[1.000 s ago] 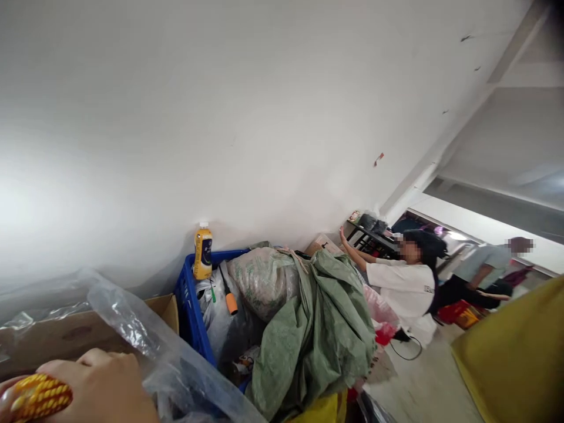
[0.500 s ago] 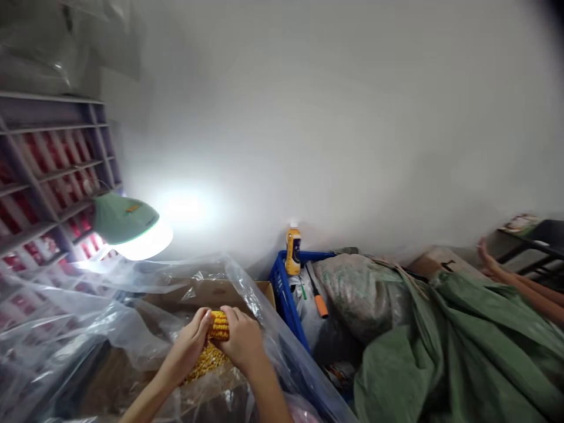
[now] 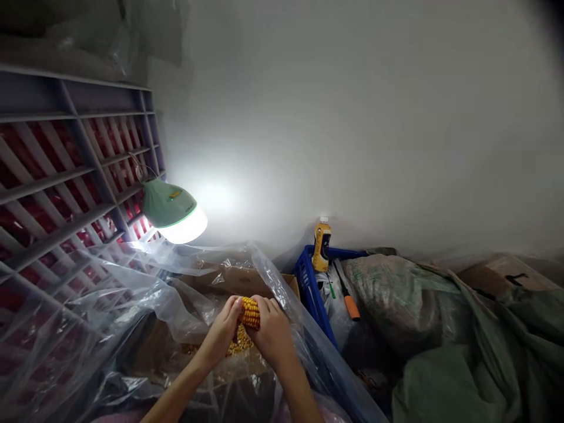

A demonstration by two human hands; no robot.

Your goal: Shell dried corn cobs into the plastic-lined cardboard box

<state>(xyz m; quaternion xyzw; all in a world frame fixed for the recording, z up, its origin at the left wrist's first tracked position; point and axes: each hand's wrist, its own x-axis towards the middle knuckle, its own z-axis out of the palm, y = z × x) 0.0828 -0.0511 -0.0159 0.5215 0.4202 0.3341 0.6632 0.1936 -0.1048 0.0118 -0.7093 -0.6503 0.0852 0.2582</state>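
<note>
A yellow corn cob (image 3: 251, 312) is gripped between both of my hands. My left hand (image 3: 222, 335) wraps its left end and my right hand (image 3: 271, 333) wraps its right end, fingers closed on both. Under the cob, loose yellow kernels (image 3: 238, 345) lie in a cardboard box (image 3: 229, 281) lined with clear plastic sheeting (image 3: 132, 288). The lower part of the cob is hidden behind my fingers.
A lit green lamp (image 3: 174, 211) hangs from a slatted rack (image 3: 57, 176) at the left. Right of the box stands a blue crate (image 3: 308, 282) with a yellow bottle (image 3: 322, 245), an orange-handled tool (image 3: 350, 302) and a sack (image 3: 388, 294). A green tarp (image 3: 476, 364) lies at the right.
The view has swung left from the co-workers to the box and lamp. Both of my hands stay closed on the cob, now seen a little higher and further right over the kernels.
</note>
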